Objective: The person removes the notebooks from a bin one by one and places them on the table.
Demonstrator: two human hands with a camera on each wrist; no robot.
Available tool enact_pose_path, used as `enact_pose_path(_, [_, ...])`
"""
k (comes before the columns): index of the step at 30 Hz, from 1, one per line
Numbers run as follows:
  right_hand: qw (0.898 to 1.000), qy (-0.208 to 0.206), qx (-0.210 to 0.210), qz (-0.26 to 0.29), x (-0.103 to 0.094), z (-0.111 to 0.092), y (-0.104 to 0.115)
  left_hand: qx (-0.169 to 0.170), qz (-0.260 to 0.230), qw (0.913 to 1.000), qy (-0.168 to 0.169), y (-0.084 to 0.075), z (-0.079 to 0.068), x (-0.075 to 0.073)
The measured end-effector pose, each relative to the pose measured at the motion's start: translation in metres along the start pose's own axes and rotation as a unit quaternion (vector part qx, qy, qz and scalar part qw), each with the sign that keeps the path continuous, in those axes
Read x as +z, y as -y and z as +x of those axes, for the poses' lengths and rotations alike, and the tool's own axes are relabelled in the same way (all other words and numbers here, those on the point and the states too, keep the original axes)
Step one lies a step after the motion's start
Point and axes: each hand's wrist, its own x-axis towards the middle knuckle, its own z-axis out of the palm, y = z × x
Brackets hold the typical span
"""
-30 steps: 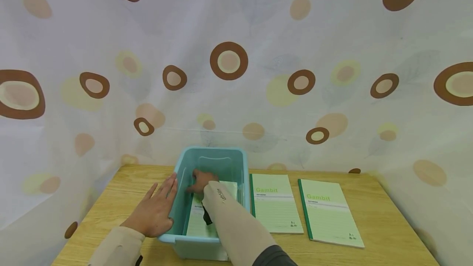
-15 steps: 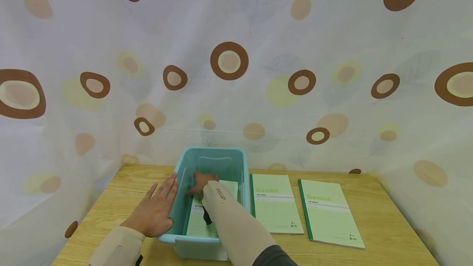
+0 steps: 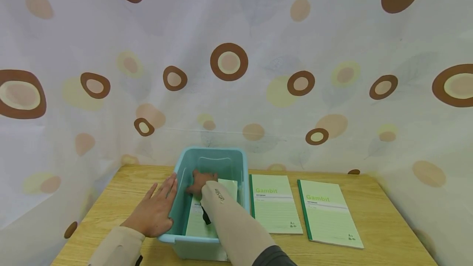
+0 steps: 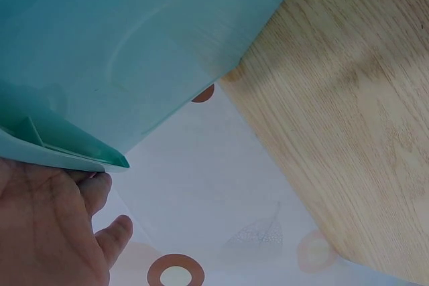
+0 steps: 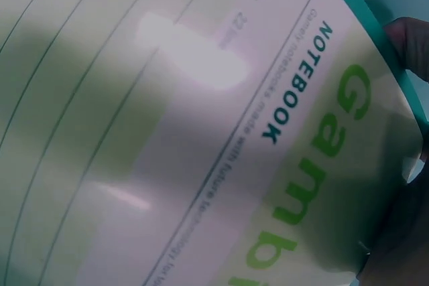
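A light blue plastic bin (image 3: 226, 166) stands on the wooden table. Inside it lies a pale green notebook (image 3: 199, 221) with a dark green spine, partly hidden by the right sleeve. My right hand (image 3: 199, 182) reaches into the bin and holds this notebook near its top end. The right wrist view shows the thumb (image 5: 410, 48) at the spine and the other fingers at the top edge, with the cover (image 5: 281, 115) bowed. My left hand (image 3: 153, 212) rests against the bin's left rim, fingers extended; in its wrist view the palm (image 4: 47, 232) meets the rim.
Two more Gambit notebooks lie to the right of the bin: one close beside it (image 3: 277, 206), another (image 3: 330, 216) slightly tilted farther right. A patterned cloth (image 3: 229, 106) hangs behind the wooden table (image 3: 377, 208) and along its sides.
Both hands keep almost the same places. The notebook's upper right corner in the bin sits very slightly higher than before.
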Motion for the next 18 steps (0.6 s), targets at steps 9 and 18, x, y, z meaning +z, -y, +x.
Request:
enact_pose_path(9, [0.999,-0.026,0.006,-0.030,-0.010,-0.005,0.006,0.000,-0.002,1.0000,0.004,-0.001,0.000,0.000])
enact_pose_path(18, [0.994,-0.074,0.005,-0.080,-0.029,-0.004,0.017,0.001,-0.006,1.0000,-0.002,0.000,0.001,0.002])
